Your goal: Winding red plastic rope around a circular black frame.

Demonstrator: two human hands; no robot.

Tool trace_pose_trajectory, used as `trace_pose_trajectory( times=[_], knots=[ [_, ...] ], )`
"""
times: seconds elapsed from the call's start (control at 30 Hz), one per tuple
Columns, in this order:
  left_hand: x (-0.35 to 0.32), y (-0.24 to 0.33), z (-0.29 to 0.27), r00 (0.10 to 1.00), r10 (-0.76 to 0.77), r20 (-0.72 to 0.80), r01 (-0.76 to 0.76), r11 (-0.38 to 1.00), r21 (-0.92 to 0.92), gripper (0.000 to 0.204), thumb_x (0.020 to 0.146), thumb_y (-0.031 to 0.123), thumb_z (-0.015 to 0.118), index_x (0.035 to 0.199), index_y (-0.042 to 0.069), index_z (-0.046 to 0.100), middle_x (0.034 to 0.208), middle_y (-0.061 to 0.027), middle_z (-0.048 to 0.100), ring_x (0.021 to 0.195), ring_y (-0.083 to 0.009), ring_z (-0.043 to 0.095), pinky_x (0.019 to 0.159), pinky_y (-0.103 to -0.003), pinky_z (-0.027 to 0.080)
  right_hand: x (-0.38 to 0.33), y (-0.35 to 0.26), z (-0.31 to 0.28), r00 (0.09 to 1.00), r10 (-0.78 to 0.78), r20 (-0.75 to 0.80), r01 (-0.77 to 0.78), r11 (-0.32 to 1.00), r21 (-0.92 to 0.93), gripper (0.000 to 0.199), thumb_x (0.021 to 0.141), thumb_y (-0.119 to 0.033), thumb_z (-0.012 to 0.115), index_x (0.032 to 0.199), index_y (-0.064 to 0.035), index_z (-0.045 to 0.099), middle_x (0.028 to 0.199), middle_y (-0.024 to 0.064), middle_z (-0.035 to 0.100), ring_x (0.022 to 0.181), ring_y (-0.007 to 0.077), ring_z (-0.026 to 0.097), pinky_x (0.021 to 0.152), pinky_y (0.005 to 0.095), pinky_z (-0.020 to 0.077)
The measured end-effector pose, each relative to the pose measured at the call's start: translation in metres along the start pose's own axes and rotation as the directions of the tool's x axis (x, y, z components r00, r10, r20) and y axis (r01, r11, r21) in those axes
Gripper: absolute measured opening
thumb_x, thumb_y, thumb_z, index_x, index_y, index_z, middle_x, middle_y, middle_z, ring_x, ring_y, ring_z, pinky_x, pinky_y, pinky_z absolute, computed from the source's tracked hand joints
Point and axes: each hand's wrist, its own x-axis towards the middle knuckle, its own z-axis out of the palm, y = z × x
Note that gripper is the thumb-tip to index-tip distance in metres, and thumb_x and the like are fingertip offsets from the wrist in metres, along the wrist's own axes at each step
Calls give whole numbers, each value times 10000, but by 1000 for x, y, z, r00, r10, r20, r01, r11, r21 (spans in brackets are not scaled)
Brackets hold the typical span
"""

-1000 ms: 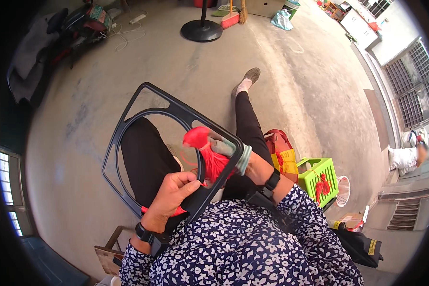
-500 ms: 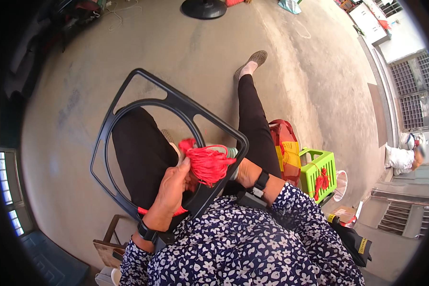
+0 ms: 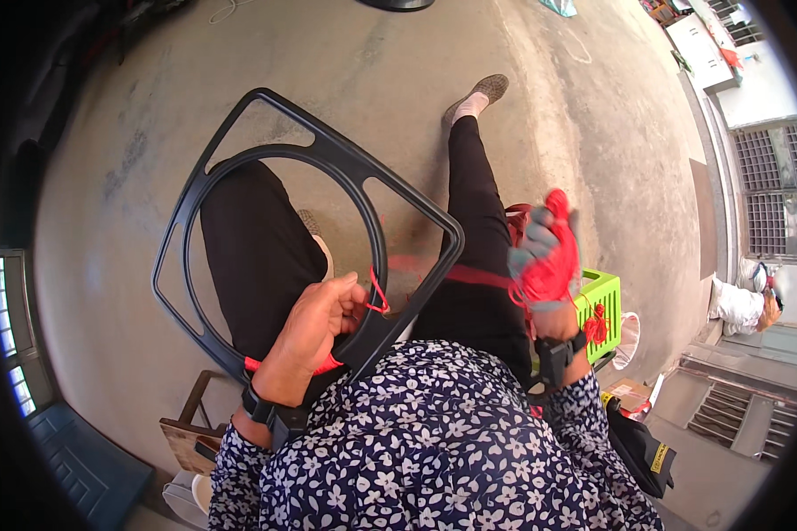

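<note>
A black plastic frame [image 3: 350, 190] with a large round opening lies across my lap, tilted. My bare left hand [image 3: 314, 323] is closed at the lower right of its ring, where a loop of red cord [image 3: 378, 292] passes round the ring. Red cord is also wound along the ring's lower part, partly hidden by my left wrist. Out to the right, my right hand [image 3: 536, 243], in a grey glove, is closed on a hank of red cord [image 3: 549, 270]. A blurred red strand stretches between that hank and the ring.
A lime-green plastic stool [image 3: 600, 296] with a red cord bundle [image 3: 597, 326] hanging on it stands at my right, beside a dark red bag [image 3: 516, 217]. A wooden seat [image 3: 190, 442] is at lower left. My legs stretch forward over the concrete floor [image 3: 354, 97].
My right hand has swung from the ring out to the right with the hank, drawing a strand across. My left hand stays at the ring, and the frame has shifted slightly up in view.
</note>
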Motion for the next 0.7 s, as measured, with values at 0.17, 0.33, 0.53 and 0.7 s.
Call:
trace_pose_trajectory(
  times=[0.17,0.33,0.53,0.7],
  knots=[
    [-1,8,10,998,71,-1,-69,984,164,335,936,317,549,878,-1,638,780,-40,651,661,-77,590,590,-205,456,-62,-7,13,998,51,39,-50,998,-24,442,964,-494,408,965,-56,468,545,-47,353,387,56,331,424,238,334],
    [0,8,8,995,83,57,-90,985,146,184,909,188,605,856,17,650,751,12,626,632,-43,563,568,-178,435,-85,-14,3,987,-87,-132,60,980,-192,444,955,-484,442,968,-40,456,541,-31,351,368,54,304,360,221,279],
    [1,7,6,983,174,59,-184,937,297,104,887,124,623,843,33,646,717,35,602,608,-24,532,546,-165,409,-72,-34,-9,795,-193,-575,-155,852,-500,533,887,-519,555,1084,-24,562,647,-2,519,487,98,482,419,211,403],
    [-3,9,7,977,195,90,-214,909,357,100,883,125,620,836,39,637,730,40,604,598,-12,505,531,-155,369,-34,16,11,756,-9,-654,-351,838,-417,359,859,-261,635,1115,-20,568,929,128,656,744,220,656,686,317,566]
  ],
)
